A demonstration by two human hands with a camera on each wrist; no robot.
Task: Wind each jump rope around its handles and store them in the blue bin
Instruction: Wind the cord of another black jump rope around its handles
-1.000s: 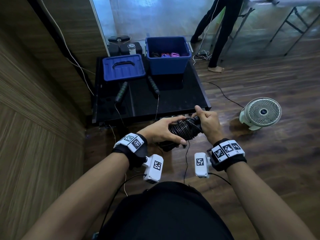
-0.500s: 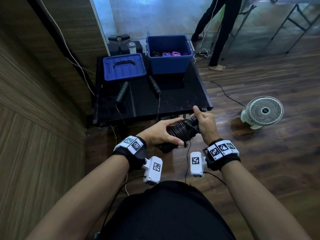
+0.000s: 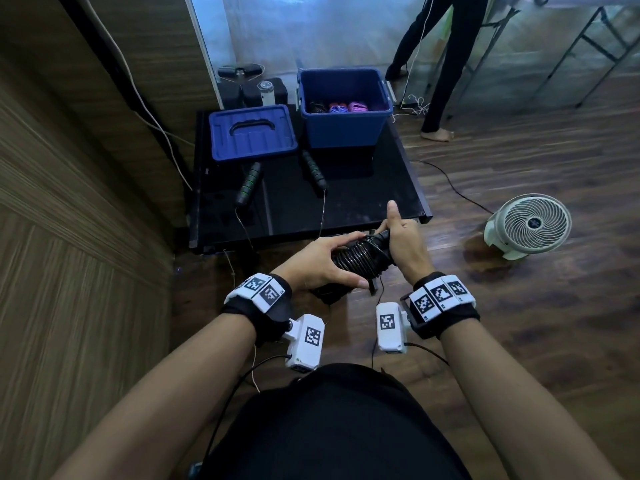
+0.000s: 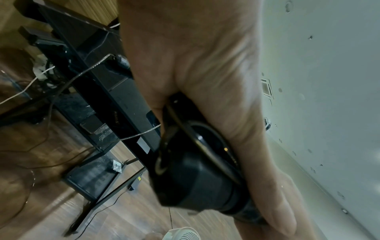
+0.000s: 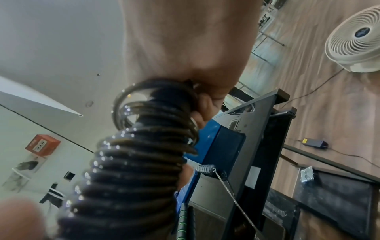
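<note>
left hand [image 3: 313, 268] and right hand [image 3: 401, 242] both grip the black handle bundle wound in glossy rope [image 3: 360, 259], likely steadying the coils before storing; the open blue plastic bin [image 3: 344, 128] waits across the black counter [image 3: 346, 199].

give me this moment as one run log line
phase: winding | left hand: grips wound black jump rope | right hand: grips its far end | blue bin: open | second rope: on table

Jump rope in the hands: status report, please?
Left hand and right hand grip wound black jump rope. Blue bin open; nothing blocking.
</note>
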